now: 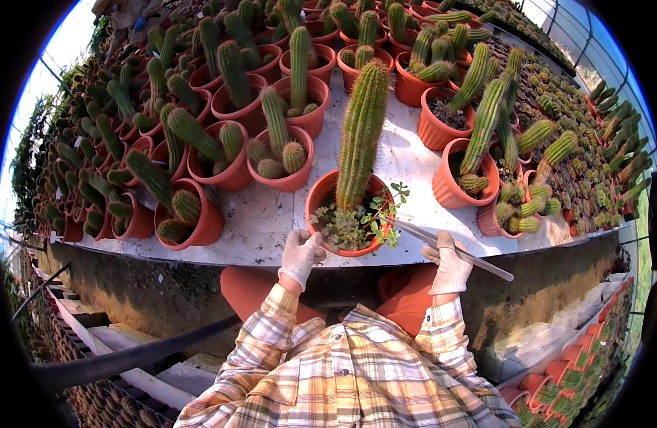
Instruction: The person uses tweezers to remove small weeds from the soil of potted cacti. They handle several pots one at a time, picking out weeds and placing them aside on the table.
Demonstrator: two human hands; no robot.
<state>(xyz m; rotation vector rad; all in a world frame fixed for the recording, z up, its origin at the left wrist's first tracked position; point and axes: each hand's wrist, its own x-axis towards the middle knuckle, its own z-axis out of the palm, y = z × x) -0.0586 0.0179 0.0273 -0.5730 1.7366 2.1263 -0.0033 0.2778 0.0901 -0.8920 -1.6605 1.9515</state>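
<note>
Directly before me a tall columnar cactus (362,139) stands in a terracotta-coloured pot (320,195) at the bench's near edge. Small leafy weeds (347,227) cover the soil around its base, and a longer green sprig (384,206) leans over the right rim. My right hand (450,263), in a pale knit glove, grips long metal tweezers (475,259); their tips reach the sprig at the rim. My left hand (300,254), gloved too, is at the pot's front left rim with fingers curled together. Whether anything is pinched in them is hidden.
Potted cacti (280,155) crowd the left and back of the white bench (259,214). More potted cacti (470,176) stand at the right, beside many small ones. A dark hose or pipe (136,350) crosses at the lower left. Red pots (558,372) line a lower shelf at right.
</note>
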